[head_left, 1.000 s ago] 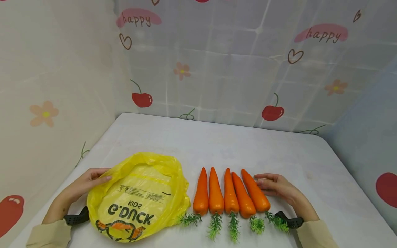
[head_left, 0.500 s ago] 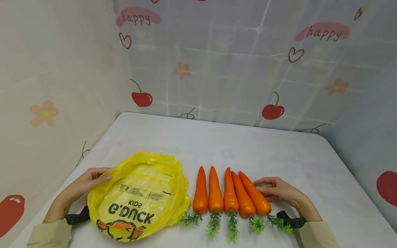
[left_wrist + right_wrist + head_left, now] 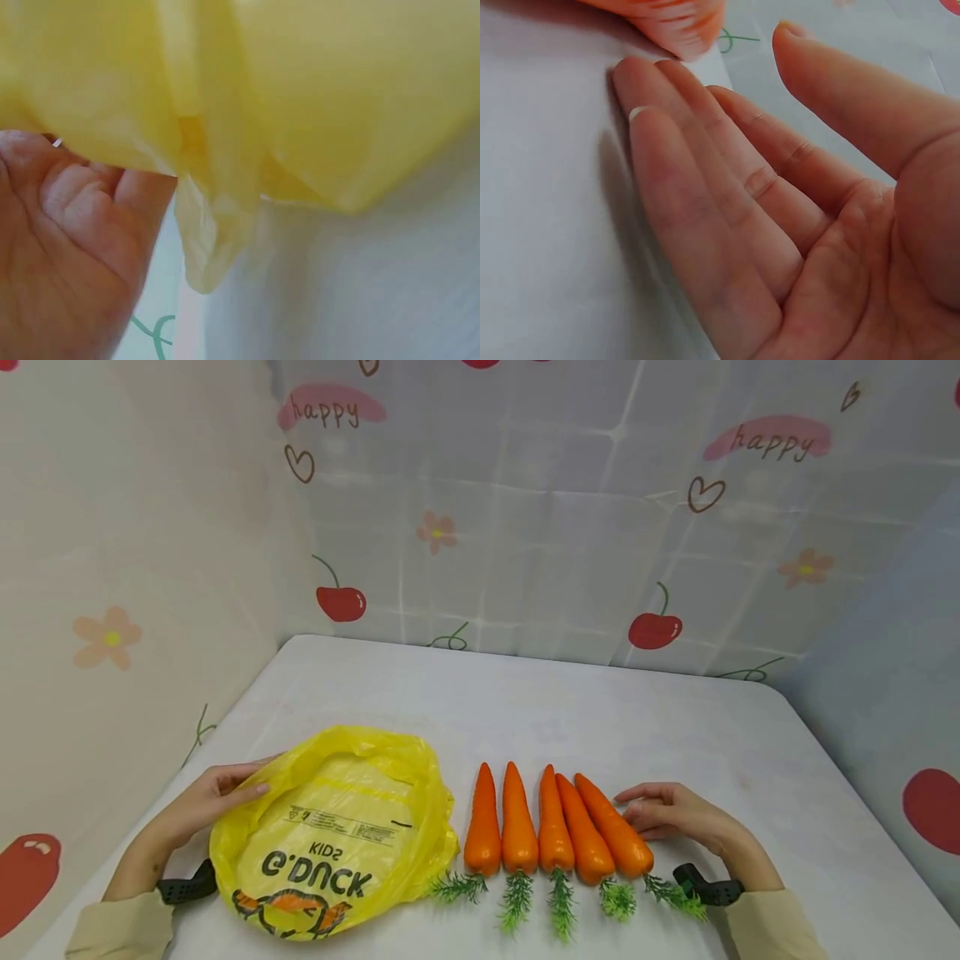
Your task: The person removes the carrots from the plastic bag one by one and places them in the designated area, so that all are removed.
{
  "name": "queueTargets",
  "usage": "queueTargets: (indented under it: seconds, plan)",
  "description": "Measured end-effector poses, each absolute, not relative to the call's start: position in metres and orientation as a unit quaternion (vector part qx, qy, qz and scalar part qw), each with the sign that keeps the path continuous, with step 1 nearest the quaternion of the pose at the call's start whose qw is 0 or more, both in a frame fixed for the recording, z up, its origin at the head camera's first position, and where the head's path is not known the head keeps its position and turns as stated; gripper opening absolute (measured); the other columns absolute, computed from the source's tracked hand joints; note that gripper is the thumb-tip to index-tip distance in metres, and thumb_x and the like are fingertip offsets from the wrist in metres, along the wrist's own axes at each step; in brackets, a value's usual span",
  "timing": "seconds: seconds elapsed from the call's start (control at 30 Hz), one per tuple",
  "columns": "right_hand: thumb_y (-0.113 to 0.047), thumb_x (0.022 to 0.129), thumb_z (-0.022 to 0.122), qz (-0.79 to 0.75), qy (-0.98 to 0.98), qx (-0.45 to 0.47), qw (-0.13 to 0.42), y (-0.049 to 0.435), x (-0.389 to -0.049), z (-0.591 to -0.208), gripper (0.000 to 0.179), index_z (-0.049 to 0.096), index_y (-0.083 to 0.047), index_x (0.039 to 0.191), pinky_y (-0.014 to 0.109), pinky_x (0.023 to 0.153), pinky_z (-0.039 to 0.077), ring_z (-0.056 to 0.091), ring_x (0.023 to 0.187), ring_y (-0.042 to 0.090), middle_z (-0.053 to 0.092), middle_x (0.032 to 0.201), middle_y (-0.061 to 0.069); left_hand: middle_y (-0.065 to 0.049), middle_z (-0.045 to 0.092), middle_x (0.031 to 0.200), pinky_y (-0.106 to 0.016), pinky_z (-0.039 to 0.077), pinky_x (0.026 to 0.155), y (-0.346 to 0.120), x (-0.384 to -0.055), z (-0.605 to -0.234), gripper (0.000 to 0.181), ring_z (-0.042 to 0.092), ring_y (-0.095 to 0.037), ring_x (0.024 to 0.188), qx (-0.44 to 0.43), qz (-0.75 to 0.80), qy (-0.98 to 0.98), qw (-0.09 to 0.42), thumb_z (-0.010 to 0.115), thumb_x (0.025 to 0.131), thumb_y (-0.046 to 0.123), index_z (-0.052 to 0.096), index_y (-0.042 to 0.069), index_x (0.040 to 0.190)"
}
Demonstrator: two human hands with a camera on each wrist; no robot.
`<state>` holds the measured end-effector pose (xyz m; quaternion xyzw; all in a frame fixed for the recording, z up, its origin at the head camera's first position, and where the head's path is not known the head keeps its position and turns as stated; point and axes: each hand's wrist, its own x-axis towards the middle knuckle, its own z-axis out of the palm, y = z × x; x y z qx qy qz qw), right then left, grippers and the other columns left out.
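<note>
A yellow plastic bag [image 3: 330,835] with a duck print and dark lettering lies at the left, its mouth spread. My left hand [image 3: 217,797] holds its left rim, the thumb in front of the plastic and the fingers behind. In the left wrist view the bag [image 3: 315,97] hides the fingertips above the palm [image 3: 71,247]. Several orange carrots [image 3: 555,835] with leafy green tops lie in a row, tips away from me. Beside the rightmost carrot [image 3: 615,827], my right hand [image 3: 678,814] rests on its side, fingers relaxed, holding nothing. A carrot end [image 3: 682,30] shows beyond those fingertips.
A white tabletop [image 3: 525,702] carries everything. Patterned curtains [image 3: 510,527] with cherries and flowers stand behind and at both sides. Black wristbands [image 3: 708,887] circle both wrists below beige sleeves [image 3: 772,927].
The rightmost carrot has shifted slightly left at its tip, closer to its neighbour. My right hand touched it and has since eased back a little. The left hand and the bag stay put.
</note>
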<state>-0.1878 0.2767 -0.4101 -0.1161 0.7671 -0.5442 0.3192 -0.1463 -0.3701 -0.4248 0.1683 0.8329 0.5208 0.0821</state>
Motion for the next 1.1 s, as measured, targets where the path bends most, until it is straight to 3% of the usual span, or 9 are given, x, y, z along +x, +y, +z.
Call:
queueTargets:
  seconds: [0.13, 0.37, 0.57, 0.67, 0.8, 0.87, 1.0, 1.03, 1.1]
  plan:
    - [-0.022, 0.095, 0.042, -0.521, 0.797, -0.117, 0.282, 0.286, -0.187, -0.398, 0.043, 0.041, 0.006, 0.127, 0.039, 0.082, 0.047, 0.059, 0.096, 0.028, 0.058, 0.111, 0.020, -0.009, 0.030, 0.142, -0.007, 0.032, 0.087, -0.367, -0.150, -0.423, 0.033, 0.026, 0.006, 0.124, 0.193, 0.487, 0.851, 0.025, 0.051, 0.090, 0.009, 0.054, 0.007, 0.123]
    - [-0.028, 0.096, 0.038, -0.481, 0.854, -0.096, 0.174, 0.312, -0.178, -0.377, 0.045, 0.037, -0.001, 0.131, 0.036, 0.082, 0.047, 0.058, 0.101, 0.017, 0.051, 0.121, 0.021, -0.013, 0.027, 0.142, -0.008, 0.028, 0.092, -0.369, -0.148, -0.404, 0.039, 0.026, -0.004, 0.128, 0.201, 0.485, 0.850, -0.039, 0.048, 0.090, 0.002, 0.046, 0.003, 0.129]
    - [-0.031, 0.096, 0.035, -0.440, 0.885, -0.077, 0.133, 0.342, -0.161, -0.372, 0.047, 0.035, -0.001, 0.133, 0.022, 0.079, 0.047, 0.055, 0.098, 0.003, 0.049, 0.124, 0.020, -0.008, 0.029, 0.142, -0.005, 0.029, 0.088, -0.372, -0.137, -0.387, 0.044, 0.027, 0.002, 0.125, 0.180, 0.451, 0.872, -0.066, 0.045, 0.092, 0.003, 0.039, 0.009, 0.135]
    - [-0.034, 0.096, 0.036, -0.409, 0.902, -0.064, 0.120, 0.357, -0.152, -0.369, 0.049, 0.035, -0.002, 0.133, 0.017, 0.076, 0.045, 0.053, 0.096, -0.004, 0.053, 0.122, 0.013, -0.006, 0.033, 0.141, -0.003, 0.026, 0.088, -0.371, -0.134, -0.381, 0.046, 0.027, 0.005, 0.123, 0.177, 0.420, 0.886, -0.078, 0.046, 0.091, 0.005, 0.037, 0.012, 0.136]
    - [-0.030, 0.096, 0.038, -0.397, 0.910, -0.066, 0.101, 0.374, -0.144, -0.362, 0.047, 0.035, -0.001, 0.132, 0.012, 0.073, 0.042, 0.048, 0.095, -0.013, 0.056, 0.116, -0.008, 0.001, 0.035, 0.139, -0.001, 0.019, 0.088, -0.371, -0.128, -0.369, 0.049, 0.024, 0.011, 0.121, 0.155, 0.362, 0.914, -0.093, 0.049, 0.091, 0.012, 0.035, 0.022, 0.137]
    - [-0.027, 0.096, 0.038, -0.399, 0.911, -0.070, 0.082, 0.381, -0.141, -0.357, 0.044, 0.035, -0.002, 0.132, 0.009, 0.071, 0.041, 0.046, 0.095, -0.016, 0.053, 0.112, -0.021, 0.002, 0.034, 0.140, -0.008, 0.017, 0.097, -0.372, -0.124, -0.362, 0.050, 0.021, 0.012, 0.121, 0.145, 0.337, 0.925, -0.100, 0.050, 0.091, 0.015, 0.034, 0.025, 0.137]
    - [-0.026, 0.095, 0.039, -0.366, 0.928, -0.060, 0.017, 0.390, -0.137, -0.349, 0.047, 0.031, -0.006, 0.137, 0.004, 0.066, 0.036, 0.035, 0.093, -0.025, 0.040, 0.110, -0.034, -0.003, 0.020, 0.146, -0.047, 0.009, 0.105, -0.377, -0.122, -0.345, 0.056, 0.009, -0.003, 0.132, 0.143, 0.298, 0.937, -0.113, 0.051, 0.090, 0.016, 0.027, 0.025, 0.140]
    - [-0.027, 0.095, 0.040, -0.345, 0.937, -0.053, -0.002, 0.391, -0.134, -0.348, 0.049, 0.028, -0.007, 0.139, 0.003, 0.065, 0.034, 0.031, 0.095, -0.026, 0.039, 0.116, -0.030, -0.003, 0.016, 0.147, -0.056, 0.007, 0.101, -0.377, -0.122, -0.342, 0.058, 0.007, -0.009, 0.133, 0.144, 0.282, 0.941, -0.120, 0.051, 0.090, 0.018, 0.025, 0.024, 0.141]
    - [-0.028, 0.095, 0.040, -0.302, 0.951, -0.045, -0.038, 0.390, -0.130, -0.347, 0.054, 0.022, -0.005, 0.141, 0.016, 0.081, 0.041, 0.036, 0.113, -0.010, 0.039, 0.132, -0.011, -0.003, 0.010, 0.148, -0.060, 0.005, 0.099, -0.379, -0.122, -0.337, 0.062, 0.003, -0.019, 0.135, 0.146, 0.226, 0.952, -0.146, 0.052, 0.090, 0.021, 0.021, 0.022, 0.143]
